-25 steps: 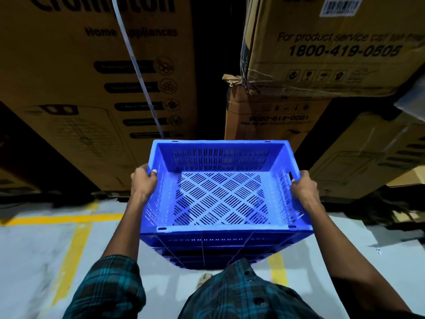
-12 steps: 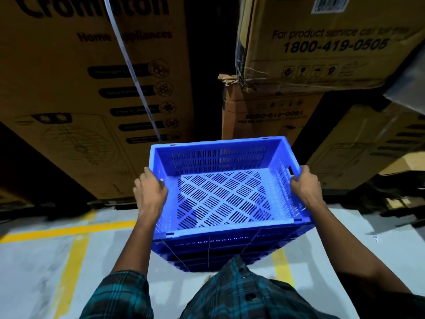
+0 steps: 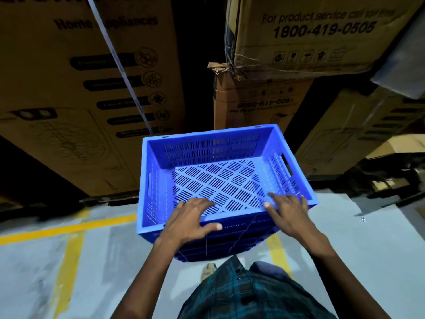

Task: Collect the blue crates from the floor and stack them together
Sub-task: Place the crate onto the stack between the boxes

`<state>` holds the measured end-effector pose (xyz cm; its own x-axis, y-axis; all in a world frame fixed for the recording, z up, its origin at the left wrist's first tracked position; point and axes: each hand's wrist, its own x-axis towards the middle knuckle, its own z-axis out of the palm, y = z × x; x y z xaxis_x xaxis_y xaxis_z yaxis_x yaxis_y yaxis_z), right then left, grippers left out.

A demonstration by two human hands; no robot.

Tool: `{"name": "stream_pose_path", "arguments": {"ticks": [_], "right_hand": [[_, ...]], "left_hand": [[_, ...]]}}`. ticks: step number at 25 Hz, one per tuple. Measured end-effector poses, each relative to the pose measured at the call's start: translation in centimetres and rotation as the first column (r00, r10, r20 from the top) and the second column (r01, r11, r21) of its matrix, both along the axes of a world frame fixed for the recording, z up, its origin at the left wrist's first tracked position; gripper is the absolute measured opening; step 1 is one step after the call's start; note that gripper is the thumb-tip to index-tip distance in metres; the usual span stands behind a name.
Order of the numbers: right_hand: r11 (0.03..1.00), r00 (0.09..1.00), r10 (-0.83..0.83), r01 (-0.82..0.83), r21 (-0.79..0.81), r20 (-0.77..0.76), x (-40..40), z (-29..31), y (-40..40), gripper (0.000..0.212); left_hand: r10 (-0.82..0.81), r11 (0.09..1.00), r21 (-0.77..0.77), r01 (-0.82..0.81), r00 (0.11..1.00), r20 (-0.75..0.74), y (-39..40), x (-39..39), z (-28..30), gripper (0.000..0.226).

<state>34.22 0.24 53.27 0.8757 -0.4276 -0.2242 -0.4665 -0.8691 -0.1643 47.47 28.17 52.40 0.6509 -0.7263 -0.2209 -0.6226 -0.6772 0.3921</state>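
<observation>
Centrally in the frame, the top blue crate [image 3: 220,176] sits on a stack of blue crates [image 3: 220,245] standing on the grey floor [image 3: 110,272]. Both hands lie over its near rim with fingers spread and fairly straight: the left hand [image 3: 190,217] at lower centre, the right hand [image 3: 287,212] to its right. Cardboard boxes [image 3: 76,88] fill the upper frame.

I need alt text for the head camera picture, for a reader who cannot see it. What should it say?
Seen from above, a person's left hand and right hand rest with spread fingers on the near rim of an empty blue crate, the top one of a stack standing on a grey floor with yellow lines. Large cardboard boxes stand behind the stack.
</observation>
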Motion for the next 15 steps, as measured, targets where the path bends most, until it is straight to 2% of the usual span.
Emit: {"name": "stream_pose_path", "arguments": {"ticks": [2, 4, 6, 10, 13, 15], "right_hand": [[0.987, 0.985, 0.160, -0.159, -0.019, 0.060, -0.8, -0.5, 0.4, 0.086], [0.983, 0.977, 0.183, -0.183, -0.007, 0.109, -1.0, -0.5, 0.2, 0.074], [0.979, 0.970, 0.192, -0.200, 0.042, 0.145, -1.2, -0.5, 0.0, 0.062], [0.936, 0.905, 0.264, -0.323, 0.138, 0.333, -3.0, -0.1, 1.5, 0.048], [0.802, 0.808, 0.345, -0.518, 0.297, 0.477, -5.6, 0.3, 4.3, 0.045], [0.683, 0.771, 0.440, -0.620, 0.385, 0.461, -7.7, 0.2, 7.2, 0.046]], "left_hand": [[0.044, 0.996, 0.066, -0.056, 0.985, 0.165, -0.7, -0.9, 0.3, 0.079], [0.132, 0.986, 0.067, -0.152, 0.961, 0.243, -1.6, -2.4, 0.9, 0.067], [0.252, 0.965, -0.003, -0.261, 0.929, 0.271, -2.3, -4.4, 1.3, 0.062], [0.448, 0.890, -0.202, -0.408, 0.866, 0.224, -2.2, -11.0, 2.2, 0.059], [0.607, 0.779, -0.301, -0.551, 0.782, 0.140, -0.5, -18.5, 2.5, 0.058], [0.722, 0.658, -0.323, -0.680, 0.692, 0.013, 1.5, -24.4, 1.9, 0.055]]}}
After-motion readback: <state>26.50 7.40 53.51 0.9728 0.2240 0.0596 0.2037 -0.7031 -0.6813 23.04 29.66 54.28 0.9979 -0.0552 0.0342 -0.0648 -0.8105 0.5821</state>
